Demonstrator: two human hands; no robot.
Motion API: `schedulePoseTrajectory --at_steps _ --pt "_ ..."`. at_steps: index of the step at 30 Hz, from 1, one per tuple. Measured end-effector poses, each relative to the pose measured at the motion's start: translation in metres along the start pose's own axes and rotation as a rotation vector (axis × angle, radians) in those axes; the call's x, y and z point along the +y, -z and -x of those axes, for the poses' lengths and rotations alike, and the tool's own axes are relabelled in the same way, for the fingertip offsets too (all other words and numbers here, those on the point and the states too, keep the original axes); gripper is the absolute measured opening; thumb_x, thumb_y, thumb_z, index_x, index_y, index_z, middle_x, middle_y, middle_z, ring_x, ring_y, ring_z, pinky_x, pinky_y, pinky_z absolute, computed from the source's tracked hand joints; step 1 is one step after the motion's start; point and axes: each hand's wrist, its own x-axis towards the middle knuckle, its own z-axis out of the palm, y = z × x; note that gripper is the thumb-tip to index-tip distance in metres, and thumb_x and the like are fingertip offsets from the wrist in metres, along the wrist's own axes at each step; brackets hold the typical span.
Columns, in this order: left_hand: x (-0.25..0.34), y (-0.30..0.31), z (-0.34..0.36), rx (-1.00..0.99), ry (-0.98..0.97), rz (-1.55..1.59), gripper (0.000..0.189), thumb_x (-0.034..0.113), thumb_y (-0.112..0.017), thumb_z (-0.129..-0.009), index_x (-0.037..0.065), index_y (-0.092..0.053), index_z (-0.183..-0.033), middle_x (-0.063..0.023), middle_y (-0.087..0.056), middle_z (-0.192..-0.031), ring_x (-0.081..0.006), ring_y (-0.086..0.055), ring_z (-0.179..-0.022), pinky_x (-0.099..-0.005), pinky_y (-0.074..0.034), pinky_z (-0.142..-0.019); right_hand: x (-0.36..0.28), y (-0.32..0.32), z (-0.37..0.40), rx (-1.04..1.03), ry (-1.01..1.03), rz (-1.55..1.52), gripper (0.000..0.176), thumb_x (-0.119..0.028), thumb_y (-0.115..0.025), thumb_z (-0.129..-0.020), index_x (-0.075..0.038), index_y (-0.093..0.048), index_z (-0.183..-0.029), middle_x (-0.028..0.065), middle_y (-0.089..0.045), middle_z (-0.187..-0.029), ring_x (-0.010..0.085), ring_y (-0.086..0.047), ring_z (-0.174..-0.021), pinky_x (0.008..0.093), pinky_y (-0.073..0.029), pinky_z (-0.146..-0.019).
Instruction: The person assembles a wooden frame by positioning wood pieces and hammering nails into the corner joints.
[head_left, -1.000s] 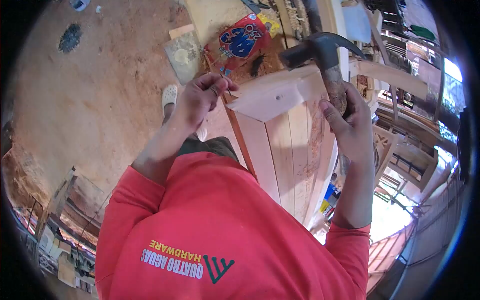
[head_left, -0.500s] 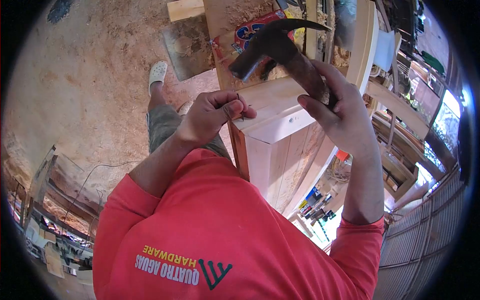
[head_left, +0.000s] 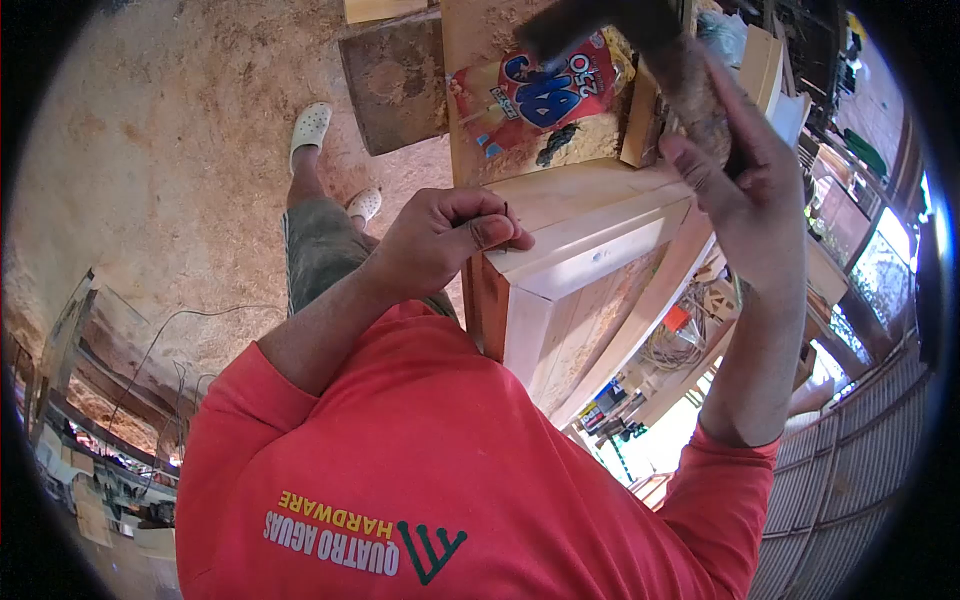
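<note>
- The sawdust-strewn floor (head_left: 170, 170) carries two white clogs (head_left: 310, 125) and a thin cable (head_left: 190, 315).
- The wooden bench top (head_left: 475, 40) bears a red snack bag (head_left: 540, 95) and shavings (head_left: 590, 145), with a pale wooden frame (head_left: 590, 215) just beside them.

nail (head_left: 506, 214) on wooden frame (head_left: 590, 225), hammer (head_left: 682, 82) above

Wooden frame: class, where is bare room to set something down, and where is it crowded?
Bare: the wooden frame top between left hand and right hand; sawdust floor beside the leg. Crowded: the board behind, under the snack bag.

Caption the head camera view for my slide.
Left hand pinches a nail at the corner of a wooden frame; right hand holds a hammer above.
</note>
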Motion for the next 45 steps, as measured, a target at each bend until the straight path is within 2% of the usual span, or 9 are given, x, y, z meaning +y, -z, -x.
schedulePoseTrajectory --at_steps 7,12,16,23,26,32,36,42,45 --pt "0.001 0.001 -0.001 -0.048 -0.028 -0.066 0.015 0.011 -0.069 -0.101 -0.004 -0.072 -0.099 -0.0124 -0.079 -0.103 -0.0161 -0.073 -0.101 -0.0314 -0.057 -0.095 -0.02 0.032 -0.022 -0.59 -0.105 0.375 0.062 0.002 -0.07 -0.097 -0.007 -0.051 -0.155 0.0117 -0.069 -0.134 0.0139 -0.067 -0.112 0.0266 -0.054 -0.097" --pt "0.003 0.002 -0.001 -0.044 -0.015 -0.062 0.014 0.009 -0.07 -0.1 -0.004 -0.073 -0.096 -0.012 -0.079 -0.101 -0.0161 -0.073 -0.101 -0.031 -0.056 -0.095 -0.002 0.029 -0.017 -0.033 0.008 0.13 0.061 -0.003 -0.067 -0.1 -0.007 -0.049 -0.157 0.0077 -0.07 -0.134 0.0149 -0.068 -0.11 0.0266 -0.055 -0.092" --pt "0.007 0.001 0.0 -0.026 0.031 -0.095 0.014 0.008 -0.072 -0.099 -0.005 -0.074 -0.095 -0.0124 -0.079 -0.1 -0.017 -0.074 -0.101 -0.0316 -0.057 -0.094 -0.024 0.033 -0.021 -0.588 -0.133 0.431 0.056 0.0 -0.064 -0.102 -0.006 -0.05 -0.156 0.0089 -0.071 -0.131 0.0152 -0.07 -0.105 0.03 -0.057 -0.084" --pt "0.001 0.003 -0.001 -0.049 -0.002 -0.048 0.014 0.009 -0.073 -0.098 -0.005 -0.075 -0.097 -0.0134 -0.079 -0.1 -0.0204 -0.075 -0.101 -0.0328 -0.057 -0.093 -0.006 0.025 -0.015 -0.092 0.02 0.219 0.07 0.003 -0.073 -0.088 -0.008 -0.053 -0.154 0.0159 -0.075 -0.102 0.0216 -0.072 -0.096 0.0377 -0.056 -0.085" --pt "0.0 0.003 0.002 -0.012 0.018 -0.018 0.02 0.015 -0.077 -0.096 -0.004 -0.074 -0.102 -0.0123 -0.078 -0.103 -0.0202 -0.074 -0.1 -0.0327 -0.057 -0.092 -0.026 0.025 -0.012 -0.658 0.035 0.512 0.069 0.001 -0.071 -0.091 -0.01 -0.051 -0.156 0.0045 -0.075 -0.098 0.0158 -0.07 -0.091 0.0351 -0.055 -0.081" --pt "-0.007 0.01 0.041 0.085 -0.08 -0.442 0.063 0.038 -0.096 -0.073 -0.001 -0.073 -0.117 -0.0064 -0.075 -0.101 -0.009 -0.064 -0.08 -0.0265 -0.049 -0.071 -0.013 0.032 -0.006 0.162 0.011 0.251 0.052 -0.008 -0.068 -0.101 -0.006 -0.056 -0.151 0.0039 -0.075 -0.096 0.0076 -0.064 -0.073 0.0247 -0.05 -0.061" --pt "-0.001 -0.026 0.049 0.177 -0.056 -0.529 0.053 0.031 -0.097 -0.072 0.0 -0.074 -0.108 -0.0066 -0.074 -0.089 -0.0016 -0.06 -0.067 -0.0208 -0.044 -0.058 0.003 0.036 0.007 -0.508 0.207 0.652 0.047 -0.01 -0.069 -0.101 -0.003 -0.06 -0.146 0.0074 -0.077 -0.099 0.0124 -0.069 -0.077 0.0308 -0.055 -0.067" --pt "0.008 -0.033 0.05 0.185 0.16 -0.308 0.028 0.02 -0.092 -0.078 0.002 -0.074 -0.089 -0.0054 -0.075 -0.085 -0.0087 -0.066 -0.075 -0.0263 -0.051 -0.065 0.0 0.036 -0.001 0.17 0.02 0.18 0.054 -0.014 -0.07 -0.101 -0.004 -0.054 -0.152 0.0045 -0.076 -0.107 0.0111 -0.067 -0.08 0.03 -0.057 -0.076" --pt "-0.004 -0.031 0.047 0.184 0.041 -0.311 0.028 0.022 -0.093 -0.077 0.002 -0.074 -0.087 -0.0041 -0.074 -0.082 -0.0079 -0.065 -0.075 -0.0258 -0.051 -0.067 -0.006 0.024 0.007 -0.374 0.098 0.514 0.048 -0.018 -0.069 -0.102 -0.003 -0.059 -0.146 0.0028 -0.074 -0.099 0.0094 -0.063 -0.075 0.0306 -0.051 -0.066"
